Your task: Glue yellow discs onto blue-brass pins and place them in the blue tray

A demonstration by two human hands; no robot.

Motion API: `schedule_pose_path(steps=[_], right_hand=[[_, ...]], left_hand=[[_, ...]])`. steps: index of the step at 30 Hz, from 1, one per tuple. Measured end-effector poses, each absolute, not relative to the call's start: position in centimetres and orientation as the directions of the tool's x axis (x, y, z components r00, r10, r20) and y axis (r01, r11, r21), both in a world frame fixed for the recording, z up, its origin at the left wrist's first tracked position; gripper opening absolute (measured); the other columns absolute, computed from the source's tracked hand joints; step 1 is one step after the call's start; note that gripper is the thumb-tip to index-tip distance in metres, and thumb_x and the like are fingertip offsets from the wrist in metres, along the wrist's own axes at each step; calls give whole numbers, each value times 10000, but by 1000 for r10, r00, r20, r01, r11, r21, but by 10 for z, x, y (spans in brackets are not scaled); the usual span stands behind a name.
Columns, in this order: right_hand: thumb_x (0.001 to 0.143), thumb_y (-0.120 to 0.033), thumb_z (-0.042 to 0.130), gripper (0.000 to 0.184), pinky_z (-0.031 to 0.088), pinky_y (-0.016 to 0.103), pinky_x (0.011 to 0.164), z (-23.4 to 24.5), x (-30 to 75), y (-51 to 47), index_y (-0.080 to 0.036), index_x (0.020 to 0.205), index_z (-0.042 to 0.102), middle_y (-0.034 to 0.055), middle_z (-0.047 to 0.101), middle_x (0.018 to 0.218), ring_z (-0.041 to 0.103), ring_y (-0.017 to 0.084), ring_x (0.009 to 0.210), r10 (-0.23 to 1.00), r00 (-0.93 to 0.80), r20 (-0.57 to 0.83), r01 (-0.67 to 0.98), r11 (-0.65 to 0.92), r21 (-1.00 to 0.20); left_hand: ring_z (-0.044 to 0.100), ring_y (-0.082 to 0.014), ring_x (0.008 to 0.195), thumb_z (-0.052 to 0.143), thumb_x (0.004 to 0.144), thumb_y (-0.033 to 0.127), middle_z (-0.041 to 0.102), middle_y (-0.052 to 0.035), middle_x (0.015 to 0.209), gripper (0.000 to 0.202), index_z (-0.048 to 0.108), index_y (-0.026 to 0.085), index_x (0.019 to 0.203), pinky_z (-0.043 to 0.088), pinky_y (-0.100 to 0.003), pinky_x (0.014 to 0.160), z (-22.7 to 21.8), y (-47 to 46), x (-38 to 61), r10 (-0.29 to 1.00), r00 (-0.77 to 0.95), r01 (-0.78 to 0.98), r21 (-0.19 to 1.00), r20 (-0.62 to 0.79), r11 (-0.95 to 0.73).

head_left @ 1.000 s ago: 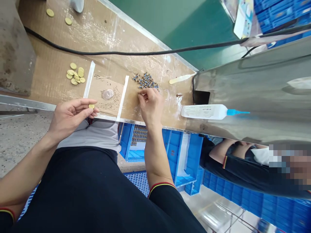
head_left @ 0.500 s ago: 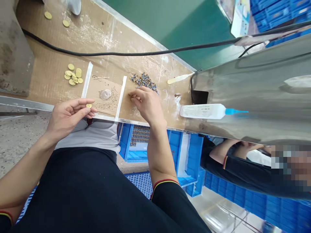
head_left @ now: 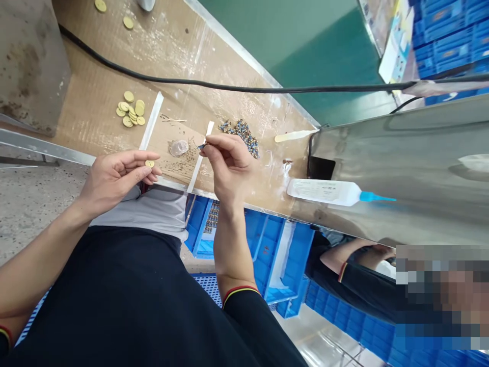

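My left hand (head_left: pixel 118 176) holds a small yellow disc (head_left: pixel 150 163) between thumb and fingertips, above the bench's front edge. My right hand (head_left: pixel 227 168) pinches a tiny blue-and-metal part (head_left: pixel 201 146) at its fingertips, close to a white strip (head_left: pixel 199 160). The hands are apart, with the part a little way from the disc. Beyond them lie a heap of small blue-and-brass parts (head_left: pixel 241 136) and a pile of yellow discs (head_left: pixel 129 111). A cardboard sheet (head_left: pixel 179 165) with a clear round piece (head_left: pixel 178 148) lies below my right fingertips.
A cardboard-covered bench (head_left: pixel 87 61) has a metal edge and a black cable across it. A glue bottle with blue nozzle (head_left: pixel 328 192) and a wooden stick (head_left: pixel 294 135) lie by a steel sheet (head_left: pixel 401 153). Blue crates (head_left: pixel 267 244) stand below; a co-worker's arm (head_left: pixel 344 260) shows lower right.
My right hand has lifted off the bench with a tiny part between its fingers and turned toward the left hand. The left hand still holds the disc. The whole view has shifted slightly.
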State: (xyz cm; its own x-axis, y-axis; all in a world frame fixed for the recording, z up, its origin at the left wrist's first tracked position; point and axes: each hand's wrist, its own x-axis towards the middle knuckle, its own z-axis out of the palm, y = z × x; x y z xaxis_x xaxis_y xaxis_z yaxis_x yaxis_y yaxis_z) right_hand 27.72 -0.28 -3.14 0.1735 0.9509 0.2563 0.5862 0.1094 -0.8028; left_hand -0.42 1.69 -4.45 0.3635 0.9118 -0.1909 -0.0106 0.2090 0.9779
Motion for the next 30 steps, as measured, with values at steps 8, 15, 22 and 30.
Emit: schedule_pose_path(steps=[8, 15, 22, 30], right_hand=[[1185, -409, 655, 220, 686, 601, 1180, -27, 257, -2, -388, 1120, 864, 58, 814, 1214, 819, 301, 1237, 938, 124, 322, 737, 130, -663], [1201, -315, 673, 208, 687, 459, 1097, -42, 263, 5, -323, 1191, 881, 29, 829, 1194, 825, 221, 1173, 874, -3, 485, 686, 355, -635], [1187, -209, 682, 223, 698, 417, 1024, -44, 262, 9, -320, 1210, 875, 22, 845, 1178, 839, 200, 1119, 818, -64, 572, 713, 439, -547], [1206, -245, 650, 245, 708, 422, 1013, -45, 263, 7, -323, 1208, 881, 29, 851, 1172, 846, 208, 1117, 815, -93, 572, 753, 433, -496]], left_hand=[[897, -213, 870, 894, 1046, 370, 927, -77, 1064, 317, 918, 230, 1330, 782, -343, 914, -42, 17, -3, 905, 364, -28, 969, -218, 245], [900, -180, 897, 869, 1089, 321, 929, -63, 1076, 300, 903, 224, 1371, 769, -286, 920, -42, 16, -4, 894, 400, -44, 970, -201, 238], [903, -176, 903, 860, 1099, 306, 929, -59, 1074, 289, 901, 224, 1374, 769, -275, 906, -42, 16, -5, 894, 408, -54, 973, -184, 225], [904, -172, 890, 868, 1094, 303, 930, -58, 1057, 296, 897, 215, 1375, 768, -267, 906, -40, 17, -5, 892, 408, -42, 972, -195, 232]])
